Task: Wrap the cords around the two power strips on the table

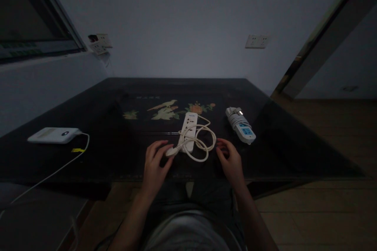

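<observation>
A white power strip [189, 124] lies on the dark table, roughly upright in the view, with its white cord [211, 133] looped loosely over it and to its right. At the cord's left end is a white plug [171, 151]. My left hand [156, 160] has its thumb and index finger on either side of this plug. To the right of the coil, my right hand [231, 159] rests by the outer loop, fingers bent and thumb apart, with nothing visible in it. Whether its fingertips touch the cord I cannot tell.
A second power strip [246, 132] with blue sockets and a grey wrapped cord lies on the right. On the left is a white power bank [53, 135] with a cable running off the edge. Wall sockets [257, 41] are behind the black table [282, 153].
</observation>
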`<state>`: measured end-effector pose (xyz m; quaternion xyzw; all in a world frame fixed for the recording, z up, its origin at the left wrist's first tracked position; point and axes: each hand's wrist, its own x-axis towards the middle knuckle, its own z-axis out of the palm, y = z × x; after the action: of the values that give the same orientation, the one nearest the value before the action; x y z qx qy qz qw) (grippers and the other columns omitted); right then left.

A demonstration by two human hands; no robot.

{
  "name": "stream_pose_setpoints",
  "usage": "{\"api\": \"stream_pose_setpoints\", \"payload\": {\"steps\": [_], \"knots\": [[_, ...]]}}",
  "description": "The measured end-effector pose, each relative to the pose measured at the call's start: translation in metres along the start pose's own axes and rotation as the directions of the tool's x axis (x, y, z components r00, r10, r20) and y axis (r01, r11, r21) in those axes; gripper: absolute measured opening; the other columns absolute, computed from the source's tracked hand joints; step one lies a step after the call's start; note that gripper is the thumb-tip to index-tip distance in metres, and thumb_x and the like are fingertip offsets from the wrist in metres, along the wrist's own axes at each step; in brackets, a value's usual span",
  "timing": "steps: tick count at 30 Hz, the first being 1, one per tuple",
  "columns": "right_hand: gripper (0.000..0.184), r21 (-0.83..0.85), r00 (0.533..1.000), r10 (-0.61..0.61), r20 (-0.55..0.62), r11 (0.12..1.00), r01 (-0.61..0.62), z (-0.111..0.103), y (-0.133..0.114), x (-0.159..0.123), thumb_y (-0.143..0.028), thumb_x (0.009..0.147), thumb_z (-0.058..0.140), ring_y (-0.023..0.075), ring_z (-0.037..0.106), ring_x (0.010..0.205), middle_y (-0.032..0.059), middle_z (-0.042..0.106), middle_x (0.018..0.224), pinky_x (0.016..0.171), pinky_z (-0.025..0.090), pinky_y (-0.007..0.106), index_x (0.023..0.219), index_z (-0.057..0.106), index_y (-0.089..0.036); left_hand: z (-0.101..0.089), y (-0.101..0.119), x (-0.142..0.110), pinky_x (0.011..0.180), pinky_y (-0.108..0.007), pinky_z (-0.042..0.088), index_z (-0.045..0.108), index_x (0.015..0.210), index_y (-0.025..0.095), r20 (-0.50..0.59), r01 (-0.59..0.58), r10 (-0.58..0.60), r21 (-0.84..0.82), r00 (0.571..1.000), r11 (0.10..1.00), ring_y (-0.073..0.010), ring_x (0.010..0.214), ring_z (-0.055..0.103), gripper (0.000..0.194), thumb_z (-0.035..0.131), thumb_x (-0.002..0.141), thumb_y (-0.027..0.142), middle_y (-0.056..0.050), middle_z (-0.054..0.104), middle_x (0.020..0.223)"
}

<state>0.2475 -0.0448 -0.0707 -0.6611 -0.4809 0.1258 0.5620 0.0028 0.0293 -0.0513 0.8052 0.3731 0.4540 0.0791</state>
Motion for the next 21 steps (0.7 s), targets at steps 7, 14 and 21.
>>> {"api": "stream_pose_setpoints", "payload": {"steps": [7,14,21], "knots": [[0.020,-0.052,0.999,-0.041,0.017,0.998,0.042,-0.002,-0.010,-0.006,-0.027,0.084,0.051,0.0211,0.064,0.082,0.0094,0.067,0.092,0.072,0.052,0.034,0.097,0.064,-0.018,-0.011,-0.005,0.018,0.091,-0.038,0.047,0.063,0.109,0.022,0.072,-0.116,0.122,-0.080,0.990,0.990,-0.0216,0.102,0.058,0.026,0.065,0.083,0.024,-0.005,0.066,0.105],[0.022,-0.147,0.997,-0.019,0.080,0.989,0.031,0.006,-0.015,-0.025,-0.021,0.082,0.052,0.0203,0.063,0.079,0.0063,0.067,0.086,0.075,0.049,0.034,0.101,0.063,-0.018,-0.012,0.014,0.054,0.085,-0.033,0.049,0.061,0.107,0.018,0.055,-0.054,0.060,-0.097,0.997,0.994,-0.0198,0.094,0.062,0.029,0.068,0.080,0.029,-0.005,0.068,0.102],[0.030,-0.172,0.993,-0.040,0.112,0.983,0.059,0.012,-0.017,-0.030,-0.017,0.080,0.055,0.0204,0.061,0.083,0.0048,0.065,0.087,0.079,0.049,0.036,0.109,0.058,-0.021,-0.004,0.033,0.078,0.075,-0.031,0.048,0.063,0.088,0.019,0.119,-0.036,0.045,-0.084,0.992,0.996,-0.0182,0.082,0.061,0.011,0.063,0.082,0.028,-0.002,0.067,0.085]]}}
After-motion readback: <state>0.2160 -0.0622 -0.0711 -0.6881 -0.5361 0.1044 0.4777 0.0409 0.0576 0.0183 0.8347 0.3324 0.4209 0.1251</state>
